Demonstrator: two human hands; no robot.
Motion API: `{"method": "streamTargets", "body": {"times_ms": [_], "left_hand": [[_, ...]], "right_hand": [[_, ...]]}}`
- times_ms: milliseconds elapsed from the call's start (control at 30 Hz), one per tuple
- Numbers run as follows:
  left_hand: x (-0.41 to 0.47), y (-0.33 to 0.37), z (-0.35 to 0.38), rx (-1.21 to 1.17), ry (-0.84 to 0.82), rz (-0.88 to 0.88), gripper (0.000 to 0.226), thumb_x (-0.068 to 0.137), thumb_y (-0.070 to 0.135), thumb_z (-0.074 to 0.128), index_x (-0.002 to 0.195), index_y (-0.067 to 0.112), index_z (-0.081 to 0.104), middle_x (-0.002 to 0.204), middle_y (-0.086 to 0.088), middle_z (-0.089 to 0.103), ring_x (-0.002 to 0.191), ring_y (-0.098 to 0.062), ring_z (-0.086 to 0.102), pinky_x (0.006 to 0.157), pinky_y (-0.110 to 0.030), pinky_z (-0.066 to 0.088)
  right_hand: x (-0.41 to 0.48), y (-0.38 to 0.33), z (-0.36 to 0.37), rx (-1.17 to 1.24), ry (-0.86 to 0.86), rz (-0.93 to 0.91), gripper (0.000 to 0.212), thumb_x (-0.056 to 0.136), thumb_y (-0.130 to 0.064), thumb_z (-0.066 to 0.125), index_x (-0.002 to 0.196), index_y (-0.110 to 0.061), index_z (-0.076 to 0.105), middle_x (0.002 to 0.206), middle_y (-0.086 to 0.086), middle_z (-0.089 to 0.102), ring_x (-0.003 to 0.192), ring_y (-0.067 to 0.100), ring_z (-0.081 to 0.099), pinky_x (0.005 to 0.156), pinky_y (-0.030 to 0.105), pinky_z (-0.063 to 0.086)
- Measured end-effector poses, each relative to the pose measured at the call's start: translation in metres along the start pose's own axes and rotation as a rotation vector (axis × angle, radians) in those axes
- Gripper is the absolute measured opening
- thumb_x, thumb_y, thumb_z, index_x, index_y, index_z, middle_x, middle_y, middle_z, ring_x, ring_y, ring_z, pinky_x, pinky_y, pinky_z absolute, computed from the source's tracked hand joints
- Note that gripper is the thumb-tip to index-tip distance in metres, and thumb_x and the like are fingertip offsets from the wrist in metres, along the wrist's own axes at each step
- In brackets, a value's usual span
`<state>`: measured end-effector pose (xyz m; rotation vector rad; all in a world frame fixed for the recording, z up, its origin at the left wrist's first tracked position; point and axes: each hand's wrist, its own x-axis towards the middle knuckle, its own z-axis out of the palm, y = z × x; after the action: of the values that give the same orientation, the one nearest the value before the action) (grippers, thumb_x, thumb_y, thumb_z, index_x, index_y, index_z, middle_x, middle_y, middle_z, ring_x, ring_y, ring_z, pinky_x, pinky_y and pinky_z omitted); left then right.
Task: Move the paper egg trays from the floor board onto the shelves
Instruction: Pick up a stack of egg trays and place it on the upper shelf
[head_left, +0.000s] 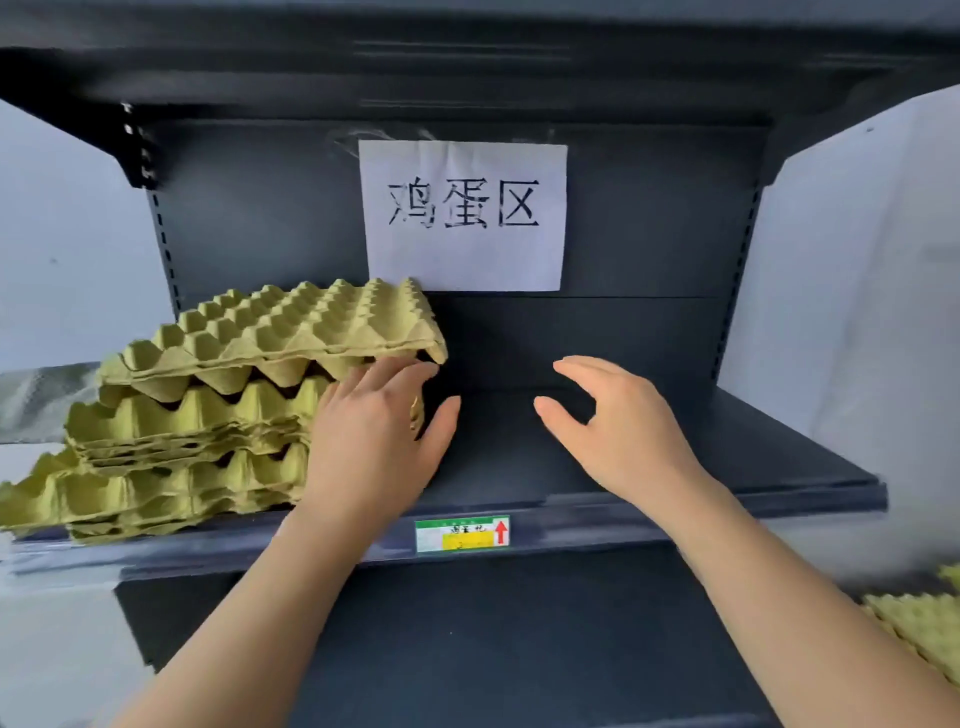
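A stack of yellow-green paper egg trays (208, 395) sits on the left half of a dark grey shelf (597, 467). The top trays are tilted and the pile is uneven, overhanging the shelf's front edge at the left. My left hand (379, 436) rests flat against the right side of the stack, fingers spread, holding nothing. My right hand (618, 431) hovers open above the bare right part of the shelf, thumb out, apart from the trays. More egg trays (924, 623) show at the lower right edge.
A white paper sign (462, 215) with black characters is taped to the shelf's back panel. A price label (462, 533) with a red arrow sits on the shelf's front rail. Another shelf board (467, 67) hangs overhead. White walls flank the unit.
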<state>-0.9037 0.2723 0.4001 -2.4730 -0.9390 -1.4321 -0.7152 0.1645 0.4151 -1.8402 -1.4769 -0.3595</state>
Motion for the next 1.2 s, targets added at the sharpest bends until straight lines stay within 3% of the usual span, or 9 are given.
{"method": "streamTargets", "body": {"times_ms": [267,400,600,733,1000,1067,1200], "left_hand": [[-0.031,0.152,0.109,-0.158,-0.198,0.123,0.045,0.084,0.046,0.046,0.102,0.013,0.07,0.1,0.0,0.07,0.085,-0.028,0.065,0.074,-0.037,0.052],[-0.049,0.242,0.166,-0.265,-0.288,0.159,0.043,0.084,0.045,0.047,0.102,0.014,0.071,0.099,0.0,0.07,0.083,-0.027,0.065,0.073,-0.036,0.052],[-0.075,0.369,0.252,-0.345,-0.426,0.226,0.049,0.084,0.047,0.045,0.105,0.012,0.07,0.102,-0.005,0.071,0.088,-0.03,0.066,0.075,-0.04,0.054],[-0.088,0.436,0.311,-0.381,-0.561,0.256,0.046,0.085,0.047,0.047,0.109,0.015,0.069,0.102,-0.003,0.07,0.089,-0.029,0.065,0.076,-0.042,0.053],[-0.092,0.548,0.45,-0.436,-0.707,0.322,0.034,0.081,0.039,0.063,0.103,0.016,0.071,0.095,-0.002,0.071,0.084,-0.028,0.067,0.075,-0.039,0.053],[-0.086,0.573,0.487,-0.437,-0.743,0.344,0.032,0.083,0.038,0.066,0.107,0.016,0.07,0.1,-0.002,0.07,0.09,-0.027,0.066,0.078,-0.039,0.051],[-0.069,0.624,0.556,-0.426,-0.838,0.358,0.041,0.092,0.045,0.052,0.123,0.021,0.061,0.119,0.001,0.063,0.109,-0.023,0.057,0.093,-0.036,0.045]], "right_hand": [[-0.087,0.146,-0.071,-0.16,-0.03,0.186,0.048,0.09,-0.041,0.057,0.131,-0.016,0.056,0.138,-0.003,0.052,0.128,0.012,0.046,0.104,0.026,0.036],[-0.133,0.228,-0.118,-0.248,-0.074,0.276,0.043,0.086,-0.038,0.059,0.118,-0.009,0.064,0.121,0.005,0.064,0.113,0.023,0.058,0.092,0.029,0.043],[-0.196,0.342,-0.178,-0.348,-0.114,0.372,0.033,0.086,-0.029,0.064,0.11,-0.006,0.066,0.11,0.008,0.067,0.104,0.025,0.061,0.088,0.035,0.049],[-0.226,0.415,-0.204,-0.372,-0.125,0.487,0.041,0.089,-0.031,0.061,0.122,-0.008,0.061,0.125,0.007,0.062,0.118,0.023,0.055,0.097,0.028,0.04],[-0.252,0.567,-0.235,-0.376,-0.128,0.71,0.043,0.093,-0.033,0.054,0.132,-0.015,0.054,0.136,0.001,0.054,0.125,0.017,0.048,0.1,0.028,0.037],[-0.249,0.607,-0.242,-0.392,-0.14,0.753,0.043,0.094,-0.034,0.053,0.134,-0.017,0.052,0.137,-0.002,0.052,0.126,0.015,0.047,0.099,0.028,0.038],[-0.241,0.685,-0.259,-0.416,-0.155,0.855,0.041,0.095,-0.034,0.051,0.134,-0.021,0.052,0.137,-0.005,0.053,0.125,0.014,0.046,0.097,0.029,0.04]]}}
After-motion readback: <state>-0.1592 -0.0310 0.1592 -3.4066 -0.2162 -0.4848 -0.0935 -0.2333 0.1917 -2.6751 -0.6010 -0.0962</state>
